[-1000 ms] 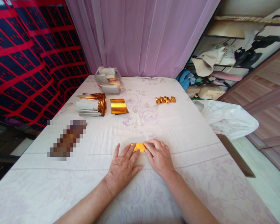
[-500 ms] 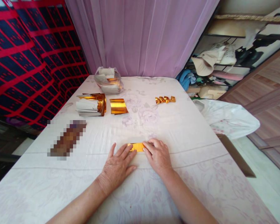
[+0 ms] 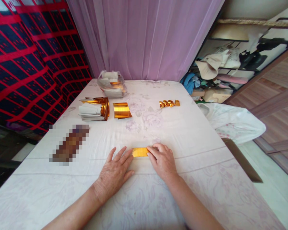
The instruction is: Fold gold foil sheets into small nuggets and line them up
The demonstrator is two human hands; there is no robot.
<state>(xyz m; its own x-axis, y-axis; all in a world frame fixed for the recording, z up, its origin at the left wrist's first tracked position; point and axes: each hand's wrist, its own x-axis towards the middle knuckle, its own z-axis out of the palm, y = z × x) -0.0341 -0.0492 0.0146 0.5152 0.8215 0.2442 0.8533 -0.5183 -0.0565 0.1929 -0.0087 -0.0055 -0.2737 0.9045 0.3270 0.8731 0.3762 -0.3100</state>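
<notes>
Two hands of mine flat on one small folded strip of gold foil paper.

It lies on the pale floral tablecloth just in front of me; my left hand presses its left end with spread fingers, my right hand pins the right end, neither curled around it. Farther off sit a flat gold foil sheet, a stack of white-backed foil papers, four twisted gold foil pieces and a clear plastic bag.

Beyond the folded gold foil strip, bare white floral tablecloth lies open. Far-left of it stand a stacked gold-and-white paper bundle and flat gold foil sheet; far-right, seemingly twisted gold foil pieces.
</notes>
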